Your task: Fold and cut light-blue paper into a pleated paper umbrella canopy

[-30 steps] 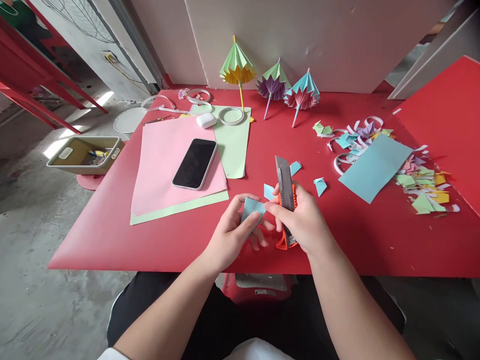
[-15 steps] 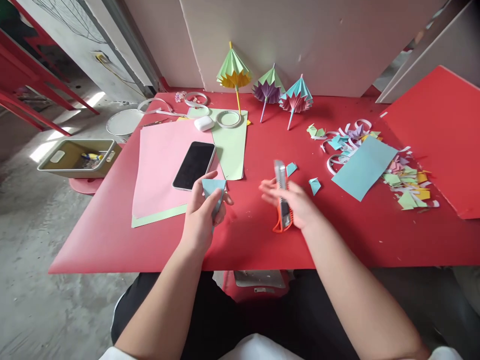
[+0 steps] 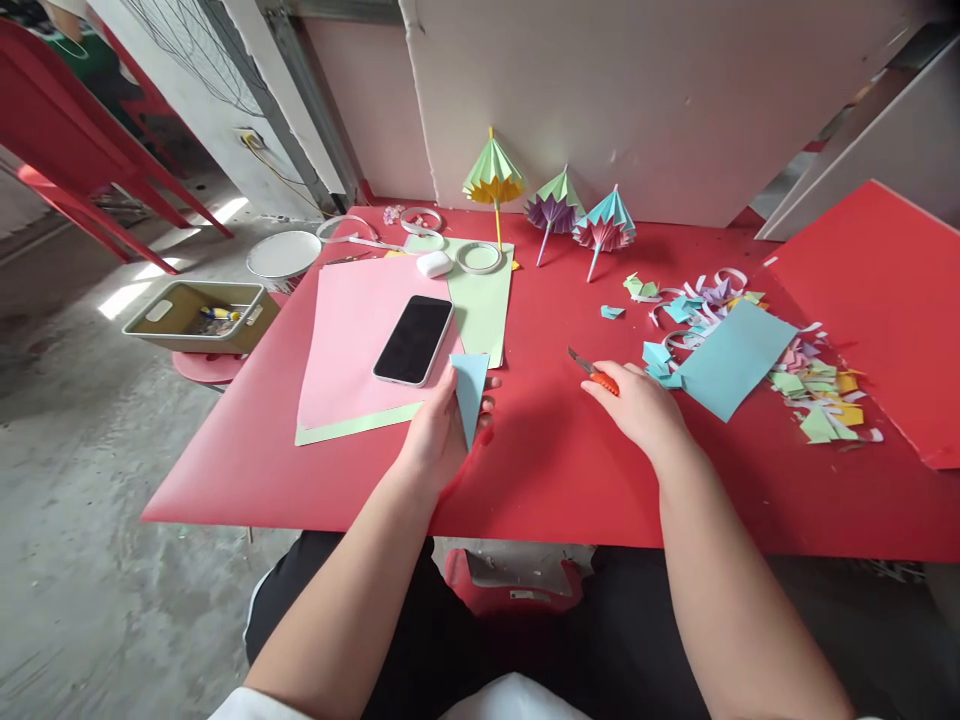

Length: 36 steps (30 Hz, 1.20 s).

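My left hand [image 3: 439, 430] is closed on a folded light-blue paper triangle [image 3: 470, 392], its wide edge facing away from me. A thin red blur beside those fingers cannot be made out. To the right, my right hand [image 3: 641, 405] is closed around a utility knife with an orange handle [image 3: 604, 381] and a grey metal tip [image 3: 580, 359] pointing away to the left; most of the knife is hidden by the palm. Beyond that hand lie blue paper scraps [image 3: 660, 366] by the scrap pile, with a single blue scrap [image 3: 613, 312] farther back.
On the red table [image 3: 540, 470], a phone [image 3: 414, 340] rests on pink paper [image 3: 341, 340] above green sheets. Three paper umbrellas [image 3: 493, 175] lean along the wall. A blue sheet [image 3: 739, 360] covers part of the colourful scraps [image 3: 821, 400]. Red board [image 3: 877, 320] stands at right.
My right hand has moved right toward the scrap pile, and the knife has turned in it. Blue scraps have shifted, some now at the pile. The blue triangle has tilted in my left hand.
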Each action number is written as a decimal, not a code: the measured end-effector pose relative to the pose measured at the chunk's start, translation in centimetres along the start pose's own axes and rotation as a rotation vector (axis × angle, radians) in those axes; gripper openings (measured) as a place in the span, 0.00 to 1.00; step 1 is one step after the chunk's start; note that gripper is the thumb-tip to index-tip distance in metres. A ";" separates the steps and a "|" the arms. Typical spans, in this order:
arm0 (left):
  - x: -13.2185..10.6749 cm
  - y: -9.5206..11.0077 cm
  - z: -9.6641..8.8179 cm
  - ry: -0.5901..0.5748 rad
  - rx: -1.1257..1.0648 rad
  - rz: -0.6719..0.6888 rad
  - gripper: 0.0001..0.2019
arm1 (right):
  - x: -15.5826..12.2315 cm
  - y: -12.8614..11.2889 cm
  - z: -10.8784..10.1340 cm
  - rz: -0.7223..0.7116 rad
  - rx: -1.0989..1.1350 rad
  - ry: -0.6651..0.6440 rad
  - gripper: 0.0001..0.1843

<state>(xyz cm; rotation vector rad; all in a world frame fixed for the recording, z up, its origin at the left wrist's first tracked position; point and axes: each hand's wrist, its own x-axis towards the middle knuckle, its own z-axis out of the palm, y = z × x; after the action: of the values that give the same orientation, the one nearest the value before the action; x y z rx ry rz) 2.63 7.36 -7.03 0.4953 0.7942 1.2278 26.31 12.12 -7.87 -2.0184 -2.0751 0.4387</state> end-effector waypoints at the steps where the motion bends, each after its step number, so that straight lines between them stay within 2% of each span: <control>1: 0.0 0.0 0.0 -0.008 -0.011 0.000 0.17 | 0.0 0.1 0.4 0.010 -0.059 0.003 0.18; 3: 0.2 -0.1 0.0 -0.003 -0.030 0.013 0.17 | 0.1 0.7 1.0 0.027 -0.150 0.036 0.19; 6: 0.4 -0.3 0.1 0.066 -0.042 0.057 0.16 | 0.1 1.1 1.3 -0.003 -0.211 0.147 0.18; 8: 0.4 -0.5 0.3 0.100 -0.037 0.077 0.16 | -0.2 0.5 1.2 -0.051 -0.144 0.245 0.16; 10: 0.4 -0.7 0.7 0.092 -0.025 0.101 0.15 | -1.0 -1.1 1.1 -0.095 0.045 0.313 0.12; 11: 0.3 -0.7 1.1 0.073 -0.016 0.118 0.15 | -1.5 -2.1 1.2 -0.113 0.195 0.277 0.12; 12: 0.3 -0.7 1.6 0.047 -0.004 0.137 0.15 | -2.0 -3.2 1.3 -0.124 0.364 0.169 0.14; 14: 0.1 -0.6 2.7 -0.006 0.034 0.166 0.15 | -3.1 -5.1 1.7 -0.179 0.652 -0.199 0.17; 15: 0.0 -0.5 3.3 -0.027 0.062 0.173 0.15 | -3.5 -5.9 2.0 -0.171 0.755 -0.319 0.19; 17: -0.3 -0.2 4.6 -0.057 0.142 0.180 0.15 | -4.0 -6.8 2.2 -0.165 0.892 -0.435 0.19; 19: -0.4 0.3 5.7 -0.083 0.240 0.190 0.16 | -4.2 -7.1 2.1 -0.196 0.994 -0.466 0.17; 22: -0.4 0.5 6.7 -0.135 0.353 0.204 0.18 | -4.1 -6.8 1.3 -0.195 0.980 -0.405 0.14; 24: -0.2 0.3 6.6 -0.151 0.416 0.231 0.19 | -3.9 -6.2 0.6 -0.211 0.917 -0.360 0.14; 27: 0.1 -0.3 5.6 -0.110 0.522 0.319 0.16 | -3.6 -4.9 -0.5 -0.257 0.882 -0.254 0.13; 31: 0.1 -0.8 4.2 -0.063 0.668 0.391 0.06 | -3.4 -3.4 -1.4 -0.329 0.979 -0.022 0.14; 34: 0.1 -1.0 3.8 -0.138 0.764 0.398 0.05 | -3.8 -3.5 -1.5 -0.427 1.021 0.085 0.19; 36: 0.2 -1.2 3.6 -0.195 0.831 0.403 0.04 | -4.1 -4.1 -1.3 -0.479 0.997 0.103 0.20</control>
<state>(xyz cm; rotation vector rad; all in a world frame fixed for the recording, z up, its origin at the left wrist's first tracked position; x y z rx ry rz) 6.20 7.52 -5.67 1.4868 1.0538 1.1455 23.07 8.09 -4.99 -0.9231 -1.6535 0.9801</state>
